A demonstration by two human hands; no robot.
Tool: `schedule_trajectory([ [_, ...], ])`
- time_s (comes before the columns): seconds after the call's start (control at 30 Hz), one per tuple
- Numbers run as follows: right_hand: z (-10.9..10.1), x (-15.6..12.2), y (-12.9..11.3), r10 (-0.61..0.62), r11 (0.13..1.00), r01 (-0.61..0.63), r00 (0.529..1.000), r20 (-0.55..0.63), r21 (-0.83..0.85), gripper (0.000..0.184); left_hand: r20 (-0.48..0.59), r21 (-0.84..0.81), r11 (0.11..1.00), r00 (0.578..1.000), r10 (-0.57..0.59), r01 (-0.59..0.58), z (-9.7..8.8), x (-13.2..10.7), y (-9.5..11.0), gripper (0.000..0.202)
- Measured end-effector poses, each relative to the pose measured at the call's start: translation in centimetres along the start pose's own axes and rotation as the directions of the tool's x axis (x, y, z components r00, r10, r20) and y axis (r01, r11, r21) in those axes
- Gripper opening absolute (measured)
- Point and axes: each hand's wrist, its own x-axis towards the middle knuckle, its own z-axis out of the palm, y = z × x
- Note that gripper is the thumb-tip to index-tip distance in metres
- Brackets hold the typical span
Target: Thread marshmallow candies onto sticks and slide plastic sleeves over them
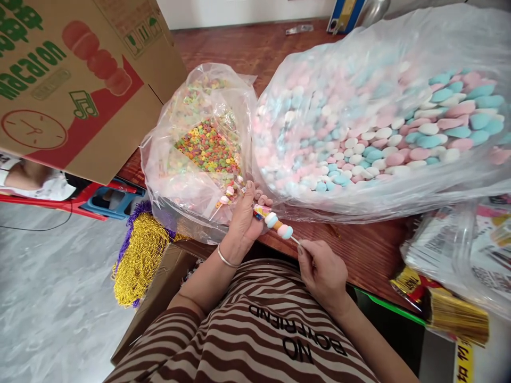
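Note:
Between my hands lies a candy skewer (285, 231) with pink, white and blue marshmallows and an orange-brown piece on a thin white stick. My right hand (324, 271) is closed, pinching the stick's lower end. My left hand (247, 215) curls around the skewer's upper part, where a small colourful wrapped piece (261, 211) shows beside the fingers; the rest is hidden in the palm. Just past my left hand, another string of candy (225, 199) with pink and white pieces lies against a clear bag (159, 165) of small coloured ring-shaped pieces (211, 146).
A large clear bag of pastel marshmallows (375, 154) covers the table's right side. At left stands a printed cardboard box (91, 90). Gold strands (141, 255) hang over an open carton (147, 303). Plastic packets (443, 250) and a bundle of gold sticks (459, 316) lie at right.

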Motion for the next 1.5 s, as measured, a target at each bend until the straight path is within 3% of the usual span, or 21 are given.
schedule_trajectory([
  [0.07, 0.1, -0.2, 0.5, -0.108, 0.986, 0.105, 0.994, -0.018, -0.127, 0.014, -0.008, -0.002, 1.000, 1.000, -0.030, 0.030, 0.1, -0.1, -0.1, 0.029],
  [0.13, 0.1, -0.1, 0.7, -0.108, 0.983, 0.107, 0.994, 0.000, -0.148, 0.012, 0.016, -0.015, 0.999, 0.999, -0.044, 0.044, 0.1, -0.2, -0.3, 0.028],
  [0.2, 0.0, 0.1, 0.3, -0.007, 0.999, 0.009, 0.999, 0.045, -0.042, 0.009, 0.067, -0.025, 0.998, 0.996, -0.050, 0.052, 0.1, -0.3, -0.6, 0.028],
  [0.27, -0.2, 0.3, -0.3, 0.191, 0.961, -0.214, 0.972, 0.138, 0.175, 0.016, 0.117, -0.011, 0.999, 0.992, -0.052, 0.053, 0.1, -0.4, -0.7, 0.029],
  [0.3, -0.3, 0.5, -0.7, 0.300, 0.881, -0.357, 0.929, 0.218, 0.311, 0.021, 0.134, 0.006, 0.999, 0.990, -0.052, 0.051, 0.1, -0.4, -0.8, 0.031],
  [0.37, -0.4, 0.8, -1.4, 0.446, 0.575, -0.612, 0.791, 0.420, 0.543, 0.030, 0.159, 0.040, 0.998, 0.986, -0.058, 0.052, 0.1, -0.5, -0.7, 0.034],
  [0.43, -0.3, 1.0, -1.9, 0.437, 0.236, -0.736, 0.663, 0.607, 0.634, 0.035, 0.187, 0.046, 0.996, 0.979, -0.080, 0.073, 0.2, -0.6, -0.6, 0.037],
  [0.5, -0.1, 1.2, -2.2, 0.392, 0.096, -0.764, 0.618, 0.681, 0.638, 0.037, 0.213, 0.026, 0.994, 0.971, -0.109, 0.106, 0.3, -0.8, -0.7, 0.039],
  [0.53, 0.1, 1.2, -2.2, 0.393, 0.138, -0.757, 0.634, 0.666, 0.639, 0.036, 0.224, 0.017, 0.993, 0.968, -0.118, 0.117, 0.4, -1.0, -0.9, 0.039],
  [0.6, 0.5, 1.3, -2.1, 0.421, 0.434, -0.664, 0.747, 0.515, 0.609, 0.033, 0.239, 0.014, 0.993, 0.963, -0.121, 0.121, 0.5, -1.4, -1.4, 0.037],
  [0.67, 1.0, 1.2, -1.8, 0.343, 0.797, -0.430, 0.900, 0.269, 0.424, 0.027, 0.254, 0.042, 0.992, 0.959, -0.128, 0.122, 0.5, -1.7, -1.9, 0.037],
  [0.73, 1.1, 1.2, -1.4, 0.178, 0.962, -0.197, 0.978, 0.110, 0.190, 0.023, 0.261, 0.097, 0.987, 0.954, -0.150, 0.128, 0.3, -1.7, -2.0, 0.040],
  [0.87, 0.8, 1.3, -0.9, 0.052, 0.995, -0.055, 0.998, 0.044, 0.084, 0.022, 0.241, 0.084, 0.996, 0.968, -0.061, 0.042, -0.1, -0.8, -0.4, 0.047],
  [1.0, 0.8, 1.4, -0.5, -0.112, 0.993, 0.112, 0.994, 0.008, -0.035, 0.017, 0.208, -0.012, 0.997, 0.975, 0.078, -0.078, 0.3, -0.1, 1.6, 0.029],
  [1.13, 1.6, 1.4, -0.2, -0.330, 0.912, 0.299, 0.941, -0.072, -0.280, 0.017, 0.117, -0.075, 0.996, 0.992, -0.042, 0.051, 1.6, -0.3, 1.5, 0.016],
  [1.2, 1.7, 1.2, -0.4, -0.252, 0.961, 0.240, 0.965, -0.070, -0.137, 0.018, 0.072, -0.109, 0.985, 0.990, -0.123, 0.131, 2.1, -0.4, 1.0, 0.028],
  [1.27, 1.5, 1.2, -1.0, 0.012, 0.973, -0.019, 0.999, 0.033, 0.228, 0.018, 0.081, -0.127, 0.975, 0.981, -0.174, 0.184, 2.2, -0.5, 0.4, 0.032],
  [1.3, 1.3, 1.2, -1.5, 0.173, 0.873, -0.221, 0.974, 0.148, 0.435, 0.021, 0.110, -0.133, 0.971, 0.976, -0.187, 0.201, 2.2, -0.6, 0.1, 0.031],
  [1.37, 1.0, 1.5, -2.4, 0.366, 0.446, -0.573, 0.818, 0.444, 0.687, 0.026, 0.194, -0.141, 0.962, 0.960, -0.204, 0.233, 1.9, -0.8, -0.6, 0.027],
  [1.43, 0.9, 1.9, -3.0, 0.362, 0.046, -0.698, 0.679, 0.639, 0.715, 0.027, 0.267, -0.136, 0.954, 0.937, -0.226, 0.269, 1.6, -1.2, -1.4, 0.025],
  [1.5, 1.0, 2.3, -3.2, 0.335, -0.083, -0.708, 0.643, 0.689, 0.701, 0.028, 0.300, -0.113, 0.952, 0.923, -0.239, 0.284, 1.4, -1.4, -2.1, 0.026],
])
